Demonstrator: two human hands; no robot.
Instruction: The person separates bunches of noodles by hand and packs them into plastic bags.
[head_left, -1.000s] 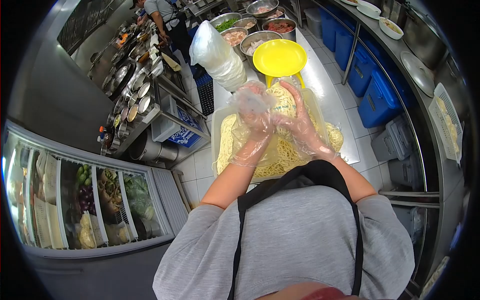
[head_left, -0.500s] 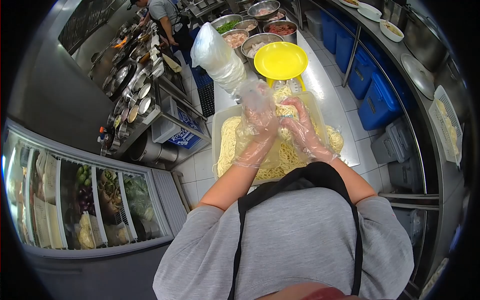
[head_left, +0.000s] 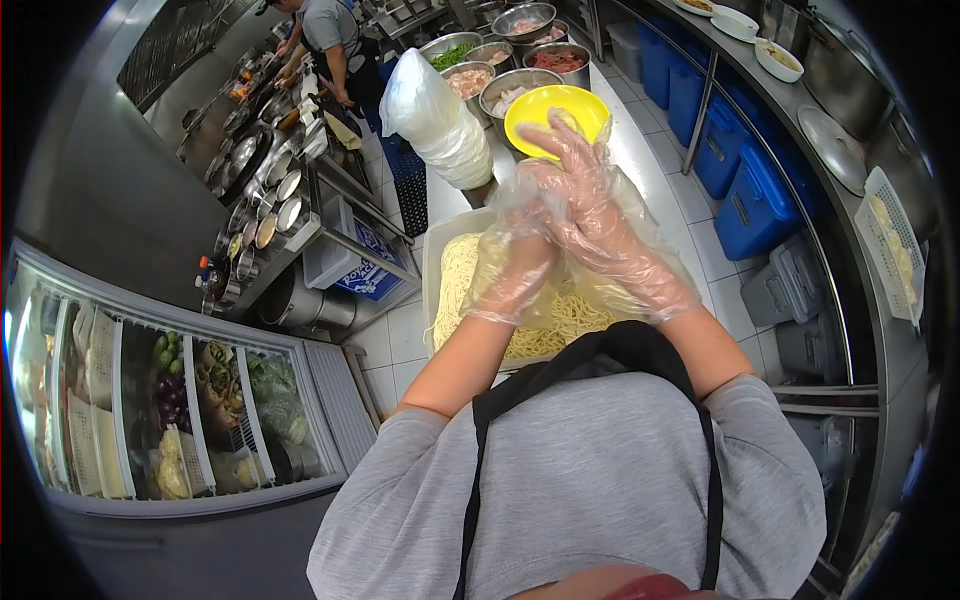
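Observation:
My left hand (head_left: 522,255) and my right hand (head_left: 598,225) are in loose clear plastic gloves. They meet above a pale plastic tub (head_left: 433,270) of yellow noodles (head_left: 570,325). My right hand lies across my left, its fingers stretched away from me and overlapping the near side of a yellow pan (head_left: 535,103). Bunched clear plastic hides my left fingers; whether a bag is between the hands, I cannot tell. Left of the pan stands a tall stack wrapped in a clear plastic bag (head_left: 435,120).
Metal bowls of raw meat (head_left: 560,62) and chopped greens (head_left: 452,55) stand at the table's far end. A person (head_left: 328,40) works by the stove at far left. Blue bins (head_left: 760,205) line the right side. An open-topped fridge (head_left: 190,400) is at left.
Both hands have come together and my right hand has risen, its fingers now reaching over the yellow pan. The dial below the pan is now covered. The other person has shifted slightly.

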